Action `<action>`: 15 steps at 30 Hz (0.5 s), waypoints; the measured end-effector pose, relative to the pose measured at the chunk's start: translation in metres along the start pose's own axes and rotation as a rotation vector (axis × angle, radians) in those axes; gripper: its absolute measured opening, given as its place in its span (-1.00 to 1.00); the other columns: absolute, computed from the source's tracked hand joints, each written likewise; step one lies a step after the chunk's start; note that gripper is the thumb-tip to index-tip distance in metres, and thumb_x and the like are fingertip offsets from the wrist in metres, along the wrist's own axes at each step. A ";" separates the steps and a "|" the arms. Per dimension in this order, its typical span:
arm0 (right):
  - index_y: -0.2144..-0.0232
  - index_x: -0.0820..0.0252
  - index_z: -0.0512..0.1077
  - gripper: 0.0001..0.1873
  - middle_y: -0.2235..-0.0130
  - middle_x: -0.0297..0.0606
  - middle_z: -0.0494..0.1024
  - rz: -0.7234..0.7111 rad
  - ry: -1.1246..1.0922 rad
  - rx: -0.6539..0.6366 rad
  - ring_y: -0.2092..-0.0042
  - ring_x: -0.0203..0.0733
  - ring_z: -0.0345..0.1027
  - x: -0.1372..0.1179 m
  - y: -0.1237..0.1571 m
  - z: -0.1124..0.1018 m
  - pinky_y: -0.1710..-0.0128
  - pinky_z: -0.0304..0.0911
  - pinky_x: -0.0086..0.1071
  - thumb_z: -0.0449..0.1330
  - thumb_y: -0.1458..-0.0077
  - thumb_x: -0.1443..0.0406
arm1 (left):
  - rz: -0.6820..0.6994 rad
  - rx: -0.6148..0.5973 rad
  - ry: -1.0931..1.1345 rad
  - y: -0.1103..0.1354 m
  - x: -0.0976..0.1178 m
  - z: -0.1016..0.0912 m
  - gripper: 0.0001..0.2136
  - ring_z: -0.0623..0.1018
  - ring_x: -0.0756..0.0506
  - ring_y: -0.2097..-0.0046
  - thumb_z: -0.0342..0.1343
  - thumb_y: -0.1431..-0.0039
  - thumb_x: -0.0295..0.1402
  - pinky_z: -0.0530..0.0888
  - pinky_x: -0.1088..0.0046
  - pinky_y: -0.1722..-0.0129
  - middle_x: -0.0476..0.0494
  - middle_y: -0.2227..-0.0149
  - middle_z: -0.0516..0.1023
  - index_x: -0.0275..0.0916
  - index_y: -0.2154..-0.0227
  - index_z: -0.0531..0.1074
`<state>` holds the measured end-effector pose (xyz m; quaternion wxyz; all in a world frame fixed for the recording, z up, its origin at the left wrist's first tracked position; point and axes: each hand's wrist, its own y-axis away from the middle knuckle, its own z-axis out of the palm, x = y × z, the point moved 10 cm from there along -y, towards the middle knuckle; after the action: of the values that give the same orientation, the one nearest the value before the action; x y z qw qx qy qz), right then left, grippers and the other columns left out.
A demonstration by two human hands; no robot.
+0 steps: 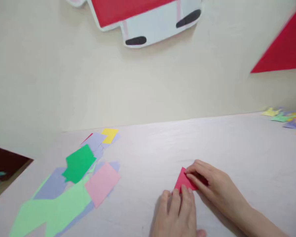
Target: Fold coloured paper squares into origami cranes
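Red and matte, a small folded paper (pixel 183 180) lies flat on the pale, faintly grained table (pixel 236 148), a pointed shape with crisp straight edges. Both hands are close together and pressed onto it. The left hand (pixel 175 212) lies flat below it with fingertips on its lower corner. The right hand (pixel 213 186) comes in from the right, its fingers bent over the paper's right side, pinning it to the table.

Well left of the hands, loose sheets of thin coloured paper overlap in a scatter: a deep green square (pixel 79 163) on top, a pink square (pixel 102 185) just right of it, a large mint-green sheet (pixel 54 210) with a notched outline nearer the body, lavender sheets (pixel 53 186) beneath, and a yellow square (pixel 110 135) farthest away. Far beyond the right hand, at the table's back edge, sits a small heap of jagged coloured scraps (pixel 284 118).

On the cream wall above the hands hangs a glossy red-and-white cutout (pixel 148 23) with black ovals; a red triangular piece (pixel 286 49) is up to the right.
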<state>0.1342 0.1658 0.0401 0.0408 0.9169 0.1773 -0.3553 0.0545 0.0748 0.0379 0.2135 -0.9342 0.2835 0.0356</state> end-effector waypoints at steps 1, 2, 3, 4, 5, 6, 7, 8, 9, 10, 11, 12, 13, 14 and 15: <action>0.34 0.09 0.41 -0.79 0.34 -0.33 0.46 -0.003 0.004 0.003 0.29 -0.24 0.39 0.000 0.000 0.000 0.29 0.28 -0.38 0.00 -0.29 0.30 | 0.000 0.004 -0.005 0.001 0.001 0.000 -0.46 0.40 -0.20 0.04 -0.03 -0.22 0.08 0.26 0.19 0.00 -0.17 0.02 0.53 -0.24 -0.03 0.49; 0.34 0.09 0.41 -0.78 0.35 -0.33 0.46 -0.008 0.008 0.006 0.30 -0.24 0.39 0.000 0.001 0.000 0.30 0.28 -0.38 -0.01 -0.30 0.30 | 0.000 0.010 -0.010 0.002 0.003 0.000 -0.46 0.40 -0.21 0.05 -0.03 -0.22 0.08 0.26 0.19 0.00 -0.17 0.04 0.54 -0.24 -0.01 0.50; 0.34 0.09 0.40 -0.78 0.35 -0.33 0.46 -0.014 0.014 0.009 0.31 -0.24 0.39 0.000 0.001 0.000 0.31 0.28 -0.38 -0.01 -0.30 0.30 | 0.001 0.019 -0.014 0.003 0.004 0.000 -0.46 0.40 -0.21 0.05 -0.03 -0.22 0.08 0.25 0.19 0.00 -0.17 0.06 0.55 -0.24 0.01 0.51; 0.35 0.09 0.40 -0.78 0.36 -0.33 0.46 -0.022 0.021 0.013 0.31 -0.24 0.39 0.000 0.001 0.000 0.32 0.27 -0.38 -0.02 -0.30 0.30 | 0.002 0.030 -0.018 0.004 0.004 -0.001 -0.47 0.40 -0.21 0.05 -0.03 -0.23 0.08 0.25 0.19 0.01 -0.17 0.08 0.55 -0.24 0.03 0.52; 0.35 0.09 0.39 -0.78 0.37 -0.34 0.45 -0.031 0.029 0.014 0.32 -0.24 0.39 0.000 0.002 0.000 0.32 0.27 -0.39 -0.02 -0.30 0.30 | 0.003 0.051 -0.021 0.004 0.005 -0.002 -0.48 0.40 -0.20 0.06 -0.04 -0.23 0.08 0.25 0.20 0.01 -0.16 0.10 0.56 -0.23 0.05 0.54; 0.36 0.09 0.39 -0.78 0.37 -0.34 0.45 -0.041 0.038 0.018 0.33 -0.24 0.38 0.000 0.002 0.001 0.33 0.26 -0.39 -0.02 -0.30 0.31 | 0.004 0.071 -0.023 0.005 0.005 -0.004 -0.49 0.39 -0.19 0.06 -0.04 -0.24 0.08 0.24 0.21 0.02 -0.15 0.12 0.56 -0.23 0.08 0.55; 0.36 0.09 0.38 -0.78 0.38 -0.34 0.45 -0.052 0.050 0.024 0.33 -0.25 0.38 -0.001 0.002 0.001 0.34 0.26 -0.39 -0.02 -0.30 0.31 | 0.006 0.087 -0.024 0.005 0.005 -0.005 -0.50 0.39 -0.19 0.07 -0.04 -0.24 0.07 0.24 0.21 0.03 -0.14 0.13 0.56 -0.23 0.10 0.56; 0.36 0.09 0.37 -0.78 0.38 -0.34 0.45 -0.064 0.062 0.033 0.34 -0.25 0.38 -0.001 0.002 0.000 0.35 0.25 -0.39 -0.02 -0.29 0.32 | 0.009 0.093 -0.021 0.004 0.004 -0.005 -0.50 0.39 -0.18 0.08 -0.04 -0.25 0.07 0.24 0.21 0.03 -0.14 0.13 0.56 -0.23 0.10 0.56; 0.37 0.10 0.37 -0.79 0.38 -0.33 0.45 -0.076 0.076 0.045 0.35 -0.25 0.37 -0.002 0.002 0.000 0.35 0.24 -0.39 -0.02 -0.29 0.33 | 0.012 0.088 -0.015 0.004 0.004 -0.005 -0.50 0.39 -0.19 0.08 -0.04 -0.24 0.07 0.24 0.20 0.03 -0.15 0.12 0.56 -0.23 0.09 0.55; 0.37 0.10 0.36 -0.79 0.38 -0.33 0.45 -0.087 0.090 0.059 0.35 -0.24 0.37 -0.003 0.002 -0.001 0.36 0.24 -0.39 -0.02 -0.29 0.34 | 0.015 0.072 -0.005 0.003 0.003 -0.004 -0.50 0.39 -0.19 0.08 -0.03 -0.24 0.07 0.23 0.20 0.02 -0.15 0.11 0.55 -0.24 0.08 0.54; 0.38 0.10 0.35 -0.79 0.38 -0.33 0.45 -0.095 0.105 0.071 0.36 -0.24 0.37 -0.003 0.002 -0.002 0.36 0.23 -0.39 -0.02 -0.28 0.34 | 0.015 0.048 0.009 0.002 0.002 -0.002 -0.50 0.39 -0.19 0.08 -0.02 -0.24 0.06 0.24 0.20 0.02 -0.16 0.10 0.54 -0.24 0.05 0.52; 0.39 0.11 0.34 -0.80 0.39 -0.33 0.45 -0.099 0.120 0.080 0.36 -0.24 0.36 -0.004 0.001 -0.003 0.37 0.22 -0.39 -0.02 -0.27 0.35 | 0.014 0.019 0.025 0.001 0.000 0.001 -0.50 0.39 -0.20 0.08 -0.02 -0.23 0.05 0.24 0.19 0.01 -0.17 0.08 0.53 -0.25 0.02 0.50; 0.41 0.11 0.32 -0.80 0.40 -0.32 0.44 -0.100 0.133 0.087 0.36 -0.23 0.36 -0.004 0.001 -0.003 0.37 0.22 -0.39 -0.01 -0.27 0.35 | 0.015 -0.010 0.044 0.000 -0.002 0.003 -0.49 0.40 -0.20 0.08 -0.01 -0.23 0.04 0.25 0.19 0.02 -0.18 0.08 0.52 -0.25 -0.01 0.48; 0.42 0.11 0.31 -0.79 0.40 -0.32 0.44 -0.100 0.144 0.090 0.37 -0.22 0.35 -0.005 0.000 -0.003 0.38 0.21 -0.38 -0.02 -0.26 0.35 | 0.024 -0.033 0.065 -0.001 -0.003 0.004 -0.48 0.40 -0.20 0.08 -0.01 -0.23 0.04 0.27 0.19 0.02 -0.19 0.08 0.52 -0.25 -0.04 0.46; 0.42 0.11 0.31 -0.79 0.40 -0.32 0.43 -0.097 0.152 0.088 0.36 -0.22 0.35 -0.006 0.000 -0.003 0.38 0.21 -0.38 -0.02 -0.26 0.36 | 0.042 -0.049 0.086 -0.002 -0.003 0.005 -0.47 0.40 -0.20 0.09 -0.01 -0.22 0.04 0.28 0.19 0.03 -0.20 0.09 0.51 -0.26 -0.06 0.44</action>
<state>0.1322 0.1642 0.0463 -0.0303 0.9323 0.2086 -0.2939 0.0532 0.0804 0.0351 0.1773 -0.9338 0.3108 0.0067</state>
